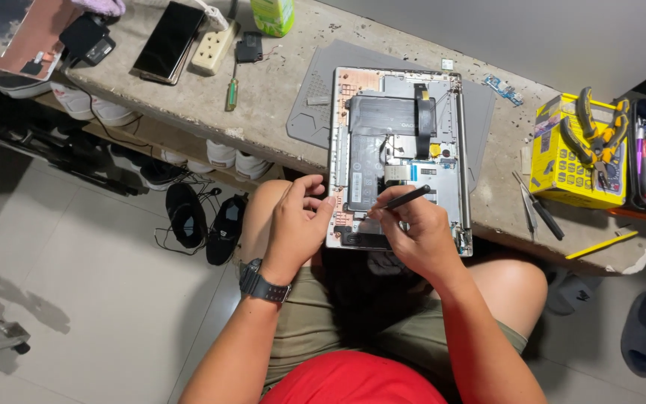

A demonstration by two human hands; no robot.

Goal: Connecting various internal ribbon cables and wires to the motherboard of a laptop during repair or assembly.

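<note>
An opened laptop (443, 179) lies bottom-up on a grey mat (315, 105), its black battery (386, 120) and boards exposed. My right hand (416, 232) grips a thin black tool (405, 199) like a pen, its tip over the near edge of the laptop's inside. My left hand (297, 224), with a black wristwatch (263, 284) on the wrist, rests at the laptop's near left corner, fingers curled against the case edge.
On the concrete bench sit a black phone (167, 41), a white power strip (214, 46), a green-handled screwdriver (231, 93), a green bottle (272, 15) and a yellow box (570, 164) with pliers (600, 135). Tweezers (536, 209) lie right of the laptop. Shoes (203, 221) lie on the floor.
</note>
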